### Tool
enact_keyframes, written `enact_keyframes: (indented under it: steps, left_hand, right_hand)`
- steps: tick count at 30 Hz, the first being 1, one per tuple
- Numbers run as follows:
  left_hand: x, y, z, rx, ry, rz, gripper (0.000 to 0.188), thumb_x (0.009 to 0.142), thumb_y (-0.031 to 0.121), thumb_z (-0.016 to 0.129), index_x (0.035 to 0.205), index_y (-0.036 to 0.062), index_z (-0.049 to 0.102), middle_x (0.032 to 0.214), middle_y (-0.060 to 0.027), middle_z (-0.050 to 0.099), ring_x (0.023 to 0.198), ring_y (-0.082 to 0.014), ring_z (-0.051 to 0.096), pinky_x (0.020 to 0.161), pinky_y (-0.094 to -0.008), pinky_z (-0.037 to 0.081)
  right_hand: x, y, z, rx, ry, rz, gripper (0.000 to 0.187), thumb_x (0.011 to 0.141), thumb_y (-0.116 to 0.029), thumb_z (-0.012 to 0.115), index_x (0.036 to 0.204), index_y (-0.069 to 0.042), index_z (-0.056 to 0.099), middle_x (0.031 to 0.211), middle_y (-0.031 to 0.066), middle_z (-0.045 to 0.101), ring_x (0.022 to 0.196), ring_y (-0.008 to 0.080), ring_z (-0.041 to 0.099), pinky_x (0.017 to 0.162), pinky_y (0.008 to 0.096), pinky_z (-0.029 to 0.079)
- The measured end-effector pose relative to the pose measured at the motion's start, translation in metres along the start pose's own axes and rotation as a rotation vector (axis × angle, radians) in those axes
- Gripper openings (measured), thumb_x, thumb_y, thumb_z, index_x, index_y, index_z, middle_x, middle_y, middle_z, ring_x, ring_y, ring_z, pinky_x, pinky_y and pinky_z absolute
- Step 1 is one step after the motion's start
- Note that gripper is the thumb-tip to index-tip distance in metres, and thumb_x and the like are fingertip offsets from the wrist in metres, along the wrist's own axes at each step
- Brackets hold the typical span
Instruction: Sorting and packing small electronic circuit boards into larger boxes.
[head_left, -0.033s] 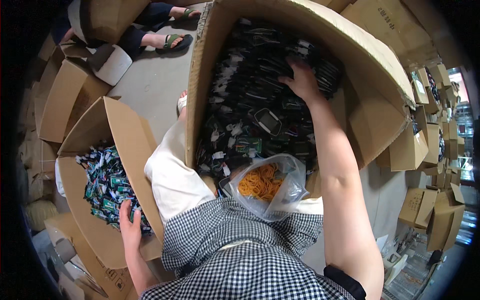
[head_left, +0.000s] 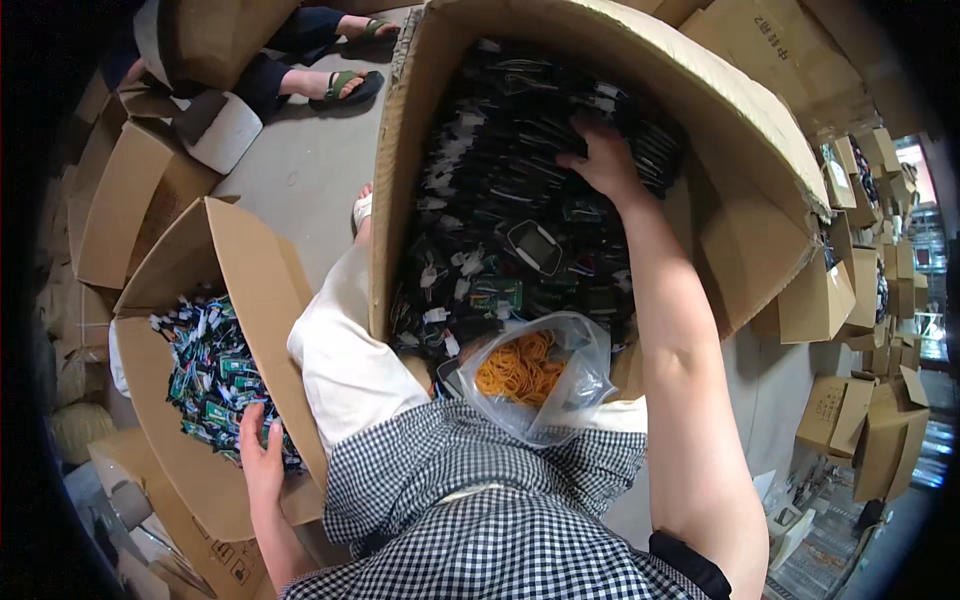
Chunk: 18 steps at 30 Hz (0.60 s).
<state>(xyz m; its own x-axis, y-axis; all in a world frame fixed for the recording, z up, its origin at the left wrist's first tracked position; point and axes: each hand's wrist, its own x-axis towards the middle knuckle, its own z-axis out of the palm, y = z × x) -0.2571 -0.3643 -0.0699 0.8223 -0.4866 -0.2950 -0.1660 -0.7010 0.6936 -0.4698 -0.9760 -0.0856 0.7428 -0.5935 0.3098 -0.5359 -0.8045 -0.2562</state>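
My right hand (head_left: 606,165) reaches into a large cardboard box (head_left: 389,200) in front of me. Its thumb stands apart from the fingers, and the fingertips rest on stacked black flat parts (head_left: 510,150) with white connectors; nothing shows held. At the left, my left hand (head_left: 262,455) has thumb and fingers spread at the edge of a heap of green circuit boards (head_left: 235,365) with coloured wires. That heap lies in a smaller open cardboard box (head_left: 255,260). A clear plastic bag (head_left: 585,375) of orange rubber bands (head_left: 518,370) lies in my lap, by the large box's near side.
A grey-and-black handheld casing (head_left: 534,246) lies loose on the black parts. Another person's sandalled foot (head_left: 350,88) is at the upper left, near a white block (head_left: 226,135). Several cardboard boxes (head_left: 836,412) stand along the right; another box (head_left: 130,200) is far left.
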Motion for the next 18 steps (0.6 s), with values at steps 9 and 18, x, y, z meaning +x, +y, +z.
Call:
enact_keyframes:
  steps: [9,18]
  left_hand:
    - [0.008,0.077,0.005,-0.027,-0.037,0.171,0.035,0.089,0.010,0.055,0.121,-0.0020,0.051,0.124,-0.0144,0.053,0.115,-0.0255,0.051,0.099,-0.0357,0.039]
    - [-0.015,0.165,0.041,0.217,0.028,0.739,0.046,0.079,0.009,0.064,0.122,0.0023,0.050,0.130,-0.0183,0.049,0.123,-0.0336,0.044,0.104,-0.0420,0.032]
  right_hand:
    - [0.010,-0.027,-0.055,0.000,-0.212,0.044,0.051,0.076,-0.015,0.068,0.124,-0.009,0.055,0.121,0.0191,0.056,0.111,0.0347,0.053,0.096,0.0371,0.043]
    - [-0.049,-0.111,-0.150,0.322,-0.091,0.072,0.031,0.076,-0.007,0.064,0.106,0.001,0.064,0.102,0.0172,0.066,0.089,0.0244,0.065,0.079,0.0304,0.051]
